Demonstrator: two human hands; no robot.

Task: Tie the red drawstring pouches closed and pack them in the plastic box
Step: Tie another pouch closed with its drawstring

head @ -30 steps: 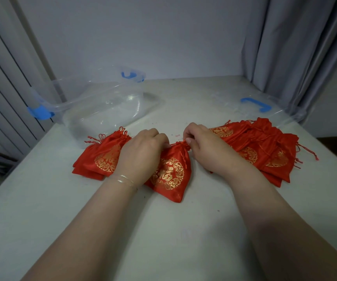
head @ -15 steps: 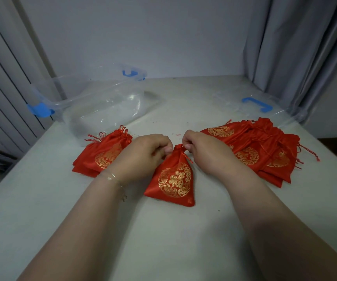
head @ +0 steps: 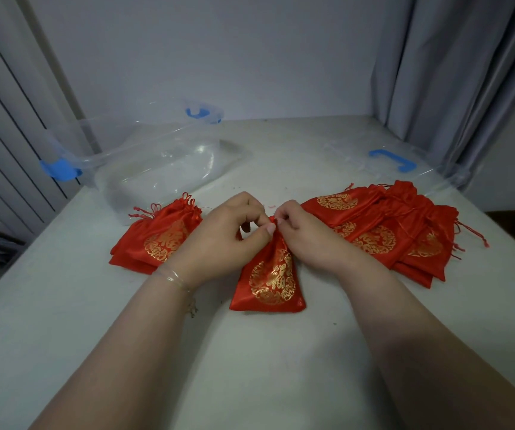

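Observation:
A red drawstring pouch (head: 270, 279) with a gold emblem lies on the table in front of me, its neck gathered tight at the top. My left hand (head: 223, 235) and my right hand (head: 304, 232) both pinch that neck or its strings; the strings themselves are hidden by my fingers. A small pile of tied red pouches (head: 160, 237) lies to the left. A larger heap of red pouches (head: 386, 231) lies to the right. The clear plastic box (head: 144, 169) with blue latches stands open at the back left and looks empty.
The box's clear lid (head: 386, 156) with a blue handle lies flat at the back right, partly under the right heap. Grey curtains hang at the right, vertical blinds at the left. The white table (head: 250, 367) drops off at its left and right edges.
The pouch's mouth has been drawn from wide to tightly gathered. My hands have come together at its neck, and the pouch now lies straight toward me.

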